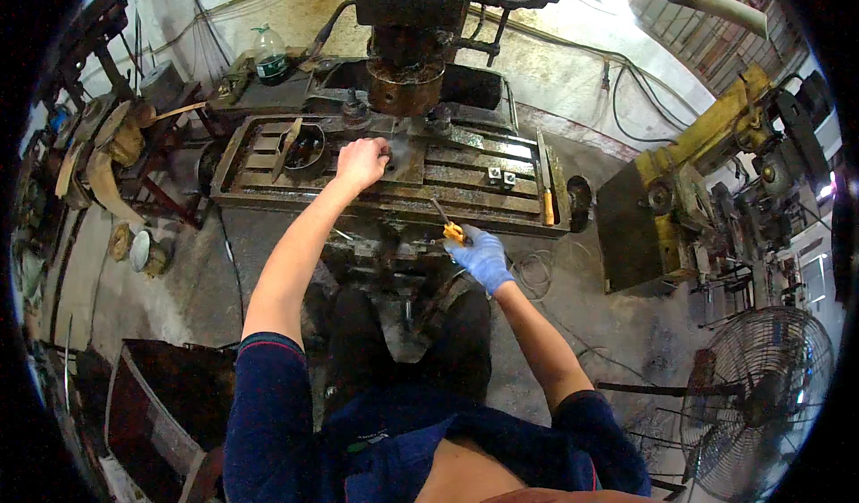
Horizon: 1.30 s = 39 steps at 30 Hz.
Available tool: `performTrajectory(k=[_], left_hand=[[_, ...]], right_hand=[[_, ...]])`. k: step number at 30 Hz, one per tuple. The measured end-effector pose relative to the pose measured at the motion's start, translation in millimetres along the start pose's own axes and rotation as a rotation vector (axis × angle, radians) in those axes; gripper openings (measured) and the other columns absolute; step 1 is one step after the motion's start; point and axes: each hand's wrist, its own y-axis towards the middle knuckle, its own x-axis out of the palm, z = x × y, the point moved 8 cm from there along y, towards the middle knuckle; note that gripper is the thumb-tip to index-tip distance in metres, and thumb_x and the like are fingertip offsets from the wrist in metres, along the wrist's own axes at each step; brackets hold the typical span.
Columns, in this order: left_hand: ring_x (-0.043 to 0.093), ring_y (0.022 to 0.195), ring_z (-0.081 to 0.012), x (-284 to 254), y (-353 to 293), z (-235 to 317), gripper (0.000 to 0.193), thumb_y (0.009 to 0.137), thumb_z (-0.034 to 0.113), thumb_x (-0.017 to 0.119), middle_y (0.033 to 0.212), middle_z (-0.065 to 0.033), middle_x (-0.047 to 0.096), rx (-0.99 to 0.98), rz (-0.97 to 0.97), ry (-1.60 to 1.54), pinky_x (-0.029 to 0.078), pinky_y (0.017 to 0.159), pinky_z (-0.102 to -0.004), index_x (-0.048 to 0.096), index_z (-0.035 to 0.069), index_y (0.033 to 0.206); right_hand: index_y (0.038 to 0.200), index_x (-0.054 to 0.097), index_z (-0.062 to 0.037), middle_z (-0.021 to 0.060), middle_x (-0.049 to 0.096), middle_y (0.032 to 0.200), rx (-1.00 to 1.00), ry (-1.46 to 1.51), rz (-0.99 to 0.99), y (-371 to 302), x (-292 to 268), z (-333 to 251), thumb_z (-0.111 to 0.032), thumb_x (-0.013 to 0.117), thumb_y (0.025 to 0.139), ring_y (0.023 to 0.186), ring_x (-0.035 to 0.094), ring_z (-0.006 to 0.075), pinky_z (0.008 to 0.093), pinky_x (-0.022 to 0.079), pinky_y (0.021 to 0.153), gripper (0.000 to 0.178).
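Note:
My left hand (361,163) is bare and reaches over the slotted table (259,181) of a milling machine. Its fingers are curled beside a grey metal block (408,156) under the spindle (407,82); whatever they grip is hidden. My right hand (483,258), in a blue glove, is closed around the yellow handle of a hand tool (454,233). A short, dark, thin shaft sticks out of it toward the table's front edge; its tip is too small to tell its kind.
On the table's left stands a round pan (309,152) with a flat strip across it. Two small metal blocks (494,175) and a yellow-handled file (548,200) lie toward the right. A plastic bottle (269,58) is behind. A large fan (761,404) stands at the lower right.

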Motion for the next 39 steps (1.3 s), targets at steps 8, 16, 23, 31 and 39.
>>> performTrajectory(k=[8, 16, 23, 31, 39], left_hand=[[0.060, 0.078, -0.0315, 20.5, 34.9, 9.9, 0.018, 0.074, 0.020, 0.059, 0.085, -0.0127, 0.062, 0.008, 0.091, 0.008, 0.048, 0.068, -0.0432, 0.062, 0.011, 0.090], [0.060, 0.075, -0.0324, 25.1, 36.3, 0.2, 0.021, 0.076, 0.023, 0.061, 0.081, -0.0144, 0.062, 0.115, 0.197, -0.072, 0.048, 0.064, -0.0419, 0.060, 0.010, 0.092], [0.061, 0.073, -0.0334, 24.7, 42.9, -9.6, 0.032, 0.074, 0.028, 0.064, 0.076, -0.0166, 0.062, -0.182, 0.136, -0.002, 0.048, 0.063, -0.0437, 0.055, 0.006, 0.095], [0.061, 0.077, -0.0339, 18.7, 45.8, -15.2, 0.033, 0.072, 0.029, 0.065, 0.078, -0.0176, 0.062, -0.204, 0.156, -0.111, 0.049, 0.066, -0.0445, 0.054, 0.006, 0.093], [0.061, 0.080, -0.0325, 32.6, 48.2, -30.9, 0.033, 0.071, 0.032, 0.066, 0.082, -0.0151, 0.063, -0.215, 0.094, -0.050, 0.049, 0.068, -0.0426, 0.057, 0.006, 0.090]], right_hand=[[0.091, 0.063, 0.0022, 0.0127, 0.065, 0.076, 0.016, 0.074, 0.055, -51.8, -67.0, 45.6, -0.023, 0.067, 0.075, 0.067, 0.061, 0.0164, 0.0288, 0.048, 0.061, 0.030], [0.089, 0.065, 0.0019, 0.0051, 0.064, 0.075, 0.007, 0.267, 0.214, -52.5, -143.2, 27.6, -0.019, 0.068, 0.076, 0.067, 0.057, 0.0100, 0.0246, 0.047, 0.063, 0.025], [0.099, 0.062, 0.0025, 0.0064, 0.064, 0.085, -0.283, 0.217, 0.529, -9.0, -278.3, -63.7, -0.021, 0.066, 0.076, 0.077, 0.056, 0.0121, 0.0264, 0.045, 0.074, 0.033], [0.109, 0.054, -0.0035, 0.0134, 0.055, 0.108, -0.998, 0.189, 0.951, -45.4, -432.5, -239.4, -0.026, 0.049, 0.085, 0.104, 0.052, 0.0248, 0.0407, 0.039, 0.093, 0.034], [0.085, 0.056, -0.0025, 0.0124, 0.055, 0.084, -1.161, 0.674, 0.668, -59.5, -344.0, -163.9, -0.031, 0.043, 0.087, 0.096, 0.052, 0.0322, 0.0473, 0.034, 0.097, 0.031]])
